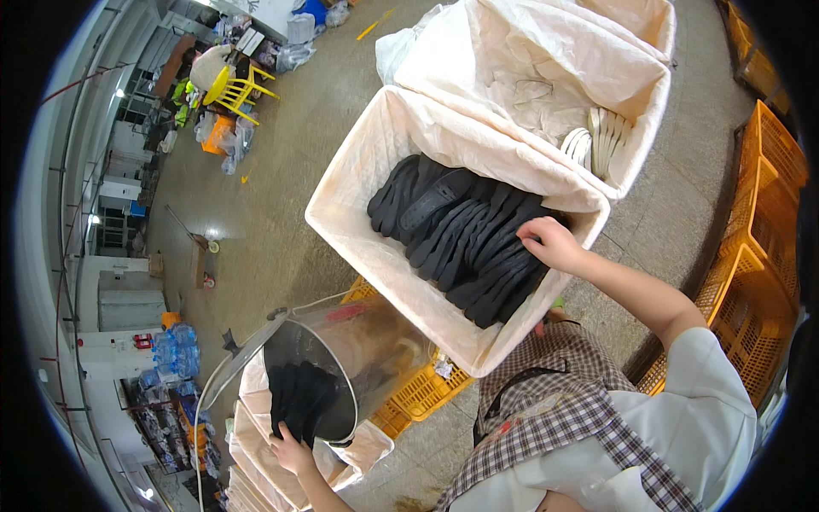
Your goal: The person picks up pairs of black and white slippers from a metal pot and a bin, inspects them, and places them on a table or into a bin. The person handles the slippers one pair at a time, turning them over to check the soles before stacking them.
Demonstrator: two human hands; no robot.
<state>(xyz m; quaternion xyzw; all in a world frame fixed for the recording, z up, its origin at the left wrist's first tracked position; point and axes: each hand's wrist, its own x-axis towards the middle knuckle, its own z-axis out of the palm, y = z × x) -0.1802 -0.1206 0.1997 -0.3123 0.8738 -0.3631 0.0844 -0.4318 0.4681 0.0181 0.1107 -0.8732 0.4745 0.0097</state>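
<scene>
A cloth-lined bin point(363, 136) holds a row of black shoe soles point(465, 226), packed on edge, with one lying flat on top. My right hand point(550, 245) reaches over the bin's right side, its fingers curled closed at the edge of the row; the fingertips meet the black soles there. At lower left, a round metal drum point(363, 346) lies with its mouth facing left. Inside its mouth is a bunch of black soles point(300, 392). My left hand point(293, 450) is closed on the lower end of this bunch; part of the grip is hidden behind the soles.
A second lined bin point(546, 51) behind holds several white soles point(607, 141). Yellow crates point(751, 290) line the right side, and another yellow crate point(431, 388) sits under the near bin. A further lined bin point(371, 445) stands below the drum. A yellow chair point(239, 92) stands far left.
</scene>
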